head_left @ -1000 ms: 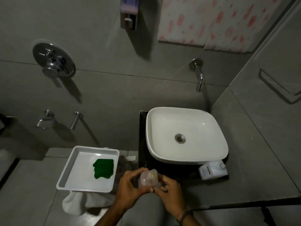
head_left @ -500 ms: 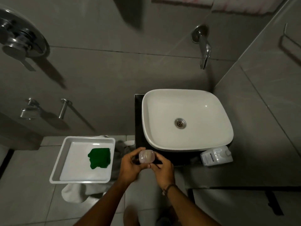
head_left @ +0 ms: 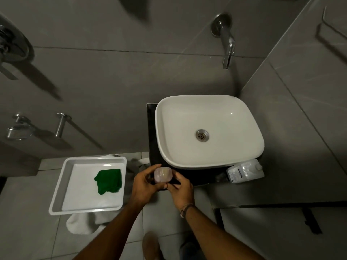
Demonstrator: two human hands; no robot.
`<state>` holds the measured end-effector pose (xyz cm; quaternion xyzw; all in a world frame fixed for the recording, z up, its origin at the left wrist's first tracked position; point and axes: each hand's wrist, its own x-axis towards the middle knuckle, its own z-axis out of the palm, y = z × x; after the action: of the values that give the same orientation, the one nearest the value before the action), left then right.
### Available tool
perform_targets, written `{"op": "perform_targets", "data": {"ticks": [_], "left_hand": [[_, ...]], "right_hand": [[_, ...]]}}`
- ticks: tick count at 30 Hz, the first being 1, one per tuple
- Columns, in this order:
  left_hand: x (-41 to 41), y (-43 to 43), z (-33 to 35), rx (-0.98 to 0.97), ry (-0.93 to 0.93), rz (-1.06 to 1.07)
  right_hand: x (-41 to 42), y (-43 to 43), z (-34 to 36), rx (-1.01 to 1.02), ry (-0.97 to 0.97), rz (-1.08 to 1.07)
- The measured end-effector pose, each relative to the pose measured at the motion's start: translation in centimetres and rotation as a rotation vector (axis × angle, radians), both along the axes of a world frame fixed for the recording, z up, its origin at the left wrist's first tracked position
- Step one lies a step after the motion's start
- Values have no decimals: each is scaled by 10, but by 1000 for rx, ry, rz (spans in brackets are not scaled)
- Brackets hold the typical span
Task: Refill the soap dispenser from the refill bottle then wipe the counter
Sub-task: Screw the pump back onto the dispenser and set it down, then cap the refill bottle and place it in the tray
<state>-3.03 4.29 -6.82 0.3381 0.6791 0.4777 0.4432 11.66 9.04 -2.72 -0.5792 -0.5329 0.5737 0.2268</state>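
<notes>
I hold a small translucent pinkish soap container (head_left: 163,174) between both hands, just above the front left corner of the dark counter (head_left: 151,128). My left hand (head_left: 144,184) wraps its left side, and my right hand (head_left: 181,188) pinches its lower right edge. A white refill bottle (head_left: 245,171) lies on its side on the counter, right of my hands, under the basin's front rim. A green cloth (head_left: 109,181) lies crumpled in a white tray (head_left: 62,182) to the left.
A white basin (head_left: 208,130) fills most of the counter, with a wall spout (head_left: 226,44) above it. The tray rests on something draped with white cloth (head_left: 82,224). Wall taps (head_left: 20,126) are at the left. My foot (head_left: 151,244) stands on the tiled floor.
The view has tilted downward, so the wall-mounted dispenser has left the frame. Both hands keep hold of the container at the counter's front left corner, and it now shows its top face.
</notes>
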Motion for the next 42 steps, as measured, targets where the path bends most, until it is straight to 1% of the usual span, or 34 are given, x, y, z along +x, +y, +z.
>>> {"op": "perform_targets", "data": {"ticks": [3,7,10,11,13,16,18,21,23,25,28,32,36,38,40,42], "left_hand": [[5,-5,8,6,38,21],[27,-35,17,-24,115,229],[65,-69,19,-69,179,292],[82,-75,22,-69,188,270],[117,-70,33,-25,251,153],[161,-31,64,121,446,-83],[190,7,84,175,574,-217],[230,61,106,210,805,-300],[253,88,114,215,923,-328],[267,106,114,165,992,-361],[280,113,100,29,1033,-387],[287,115,80,2,982,-352],[291,113,65,-43,955,-328],[292,111,59,-41,965,-326],[295,113,54,-25,942,-330],[300,117,51,7,908,-330]], "right_hand": [[12,-4,1,-47,6,-35],[52,-16,2,-65,-78,-66],[99,-30,1,-102,-119,-141],[117,-33,1,-111,-130,-174],[153,-37,3,-116,-171,-233],[199,-35,10,-96,-255,-314],[225,-29,15,-66,-296,-363],[252,-13,19,5,-357,-408],[266,1,19,19,-338,-450],[275,16,19,33,-302,-487],[282,35,15,58,-274,-489],[285,59,7,72,-245,-499],[285,89,6,137,-318,-476],[287,109,8,173,-371,-389],[290,127,9,187,-464,-251],[292,142,7,194,-484,-189]]}}
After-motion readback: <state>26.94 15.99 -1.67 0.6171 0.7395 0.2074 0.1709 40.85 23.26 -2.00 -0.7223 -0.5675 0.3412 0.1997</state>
